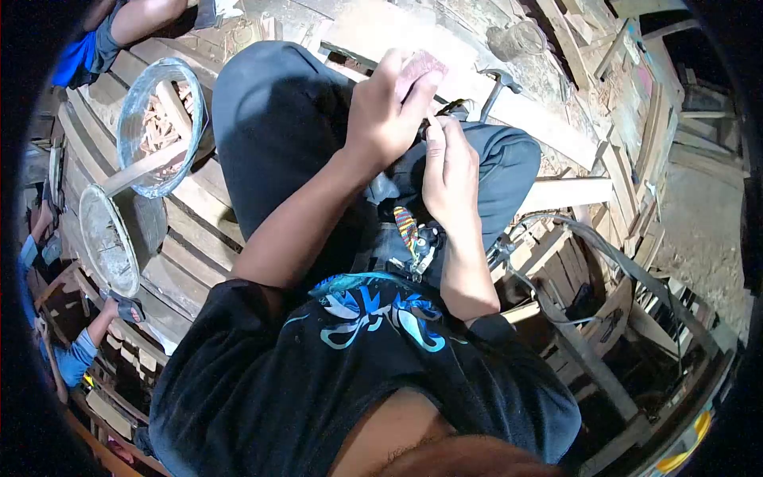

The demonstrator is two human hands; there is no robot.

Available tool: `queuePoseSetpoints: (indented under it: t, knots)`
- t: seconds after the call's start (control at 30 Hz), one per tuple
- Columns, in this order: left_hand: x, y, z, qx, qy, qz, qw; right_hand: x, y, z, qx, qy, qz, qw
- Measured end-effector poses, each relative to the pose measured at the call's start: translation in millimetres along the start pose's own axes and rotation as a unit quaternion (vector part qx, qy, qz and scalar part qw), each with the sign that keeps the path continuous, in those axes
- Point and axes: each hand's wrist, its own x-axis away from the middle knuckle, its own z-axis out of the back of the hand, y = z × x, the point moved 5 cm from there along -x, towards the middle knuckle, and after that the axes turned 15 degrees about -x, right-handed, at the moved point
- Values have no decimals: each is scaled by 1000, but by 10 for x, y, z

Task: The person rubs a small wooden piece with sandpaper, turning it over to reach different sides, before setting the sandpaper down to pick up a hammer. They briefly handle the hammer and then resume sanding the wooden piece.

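Note:
My left hand (377,119) is closed around a flat, rough, pinkish-red piece like sandpaper (425,65), held out over my lap. Close beside it, my right hand (451,163) has its fingers pinched together near a small dark object (455,110). I cannot tell what that object is, as the fingers cover most of it. A bright, pale board (389,30) lies beyond my hands. Just past my right knee rests a claw hammer (497,91). A striped woven strap with keys (405,229) hangs at my waist.
Left of me stand a clear bucket (163,191) of small wood pieces and a grey bucket (95,238). Light boards (568,193) and a dark cable (596,242) lie at the right. Other people's limbs show at the left, including a blue sleeve (75,358).

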Motion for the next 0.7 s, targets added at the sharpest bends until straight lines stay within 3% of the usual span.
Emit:
queuePoseSetpoints:
  t: [0.13,0.2,0.27,0.3,0.4,0.43,0.47,0.5,0.57,0.6,0.63,0.67,0.7]
  knots:
    - [156,31,-43,-18,-10,-49,999,39,4,10,-6,13,-47,999]
    - [126,14,-47,86,10,-59,995,53,-27,-22,-15,-8,-31,999]
    - [3,64,47,30,-69,44,996,92,-15,-9,-9,8,-40,999]
    - [53,-3,-36,96,-51,55,993,83,17,-5,-13,19,-33,999]
    - [199,54,-87,128,3,-61,990,42,-70,23,-42,22,-39,998]
    - [167,2,-58,-5,-31,-33,999,53,-54,21,-38,15,-39,998]
    - [119,-1,-39,9,-25,-9,1000,78,-24,5,-36,8,-43,998]
    - [59,10,-18,23,-20,17,999,71,-41,-14,-32,-1,15,999]
    - [110,-1,-19,42,-10,52,998,70,-47,-6,-52,6,-31,998]
    - [154,8,-45,96,-20,6,995,54,-52,7,-60,9,-52,997]
    - [149,-46,-55,71,-44,19,996,106,13,0,-49,2,-70,996]
    - [135,-82,-66,46,-69,32,996,116,-11,-18,-15,23,-2,1000]
    - [120,-87,-67,31,-65,38,997,105,-2,-28,-38,13,-27,999]
